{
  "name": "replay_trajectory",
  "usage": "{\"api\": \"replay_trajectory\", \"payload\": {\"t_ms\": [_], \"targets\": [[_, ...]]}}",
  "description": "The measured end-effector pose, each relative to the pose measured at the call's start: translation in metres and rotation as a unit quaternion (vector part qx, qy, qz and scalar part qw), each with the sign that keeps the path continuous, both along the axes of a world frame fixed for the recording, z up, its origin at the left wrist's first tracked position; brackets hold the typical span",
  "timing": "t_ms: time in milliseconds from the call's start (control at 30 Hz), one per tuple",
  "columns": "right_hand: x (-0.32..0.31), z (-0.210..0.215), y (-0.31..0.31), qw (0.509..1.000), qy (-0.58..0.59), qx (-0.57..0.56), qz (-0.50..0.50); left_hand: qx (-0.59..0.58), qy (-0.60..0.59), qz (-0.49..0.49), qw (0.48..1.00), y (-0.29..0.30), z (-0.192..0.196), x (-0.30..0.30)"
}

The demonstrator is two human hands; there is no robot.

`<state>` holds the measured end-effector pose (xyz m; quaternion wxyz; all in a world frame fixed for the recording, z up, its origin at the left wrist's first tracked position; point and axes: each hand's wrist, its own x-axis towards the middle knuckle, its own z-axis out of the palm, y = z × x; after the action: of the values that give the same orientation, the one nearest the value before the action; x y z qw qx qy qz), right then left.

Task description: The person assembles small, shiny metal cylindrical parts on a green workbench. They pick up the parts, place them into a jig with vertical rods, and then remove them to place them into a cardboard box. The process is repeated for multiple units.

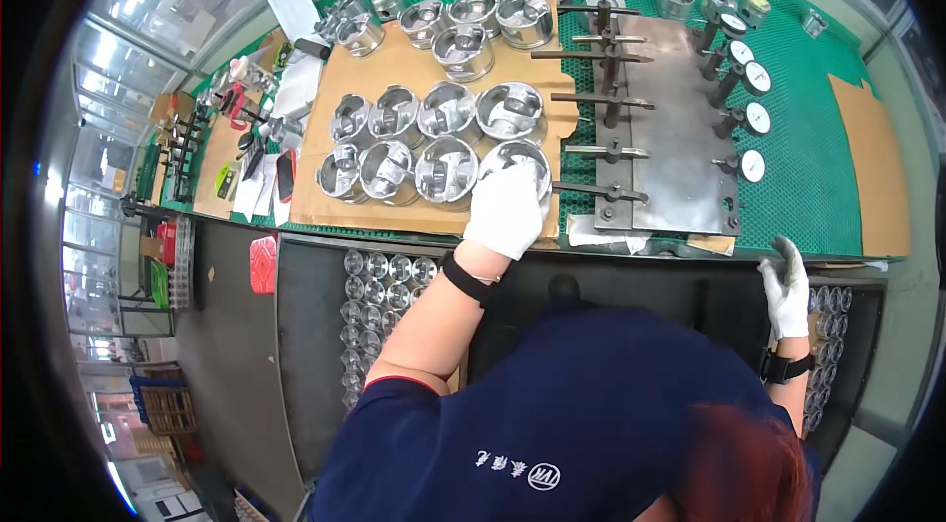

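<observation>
Several shiny metal pistons (445, 110) stand in two rows on a brown cardboard sheet (394, 54) on the bench. My left hand (506, 210), in a white glove, is closed over the near right piston (514, 158) of the front row, hiding its lower half. My right hand (787, 292), also gloved, is at the bench's front edge on the right with its fingers loosely apart and nothing in it. It is below the near corner of a grey metal fixture plate (680, 128).
The fixture plate carries dark pins (601, 100) on its left and round dial gauges (751, 117) on its right, on a green mesh mat (808, 148). More pistons (463, 25) stand at the back. Trays of small metal parts (379, 295) sit under the bench. Papers and tools (261, 143) lie far left.
</observation>
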<state>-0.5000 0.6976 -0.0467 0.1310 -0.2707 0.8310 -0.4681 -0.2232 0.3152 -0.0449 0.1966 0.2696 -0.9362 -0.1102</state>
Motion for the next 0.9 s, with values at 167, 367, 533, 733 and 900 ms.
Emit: {"api": "replay_trajectory", "payload": {"t_ms": [167,367,533,733,900], "targets": [[0.007,0.039,-0.060,0.995,0.012,-0.002,0.097,-0.005,-0.023,-0.031,0.999,0.017,0.029,0.020],[0.013,0.069,-0.124,0.968,0.017,-0.011,0.250,0.426,-0.009,0.114,0.897,0.023,0.077,0.046],[0.018,0.091,-0.167,0.878,-0.229,-0.016,0.419,0.675,0.241,-0.004,0.698,0.059,0.118,-0.013],[-0.001,0.083,-0.174,0.888,-0.195,-0.168,0.382,0.734,0.144,-0.105,0.656,0.075,0.094,-0.074],[-0.033,0.072,-0.167,0.921,0.150,-0.061,0.356,0.409,0.006,-0.151,0.900,0.059,0.081,-0.082]]}}
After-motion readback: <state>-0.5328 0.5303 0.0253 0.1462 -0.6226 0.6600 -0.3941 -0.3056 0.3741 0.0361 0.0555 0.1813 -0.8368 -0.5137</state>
